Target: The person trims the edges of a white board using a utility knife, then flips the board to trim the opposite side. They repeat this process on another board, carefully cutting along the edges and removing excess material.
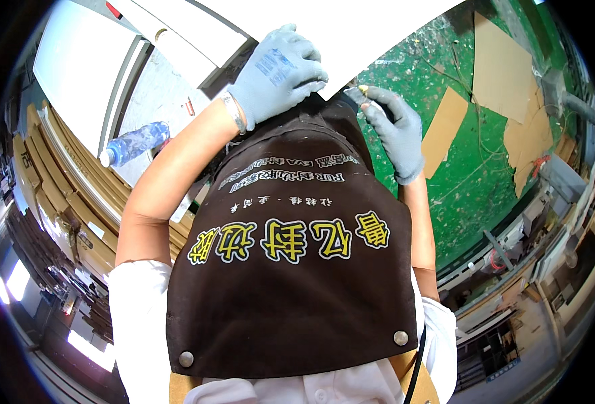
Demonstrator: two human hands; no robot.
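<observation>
A large white panel reaches in from the top, its near corner pointing at my body. My left hand, in a pale grey-blue glove, is closed on the panel's edge just left of that corner, fingers bent. To the right of the corner, my right hand, gloved alike, pinches a small tool between thumb and fingers. The tool looks flat and greyish with a yellow bit; its exact kind is too small to make out. It sits close beside the corner; I cannot tell whether it touches.
A plastic bottle lies on a pale surface at the left, near stacked brown boards. Another white panel stands at the upper left. Cardboard pieces lie on the green floor at the right. A dark apron covers my front.
</observation>
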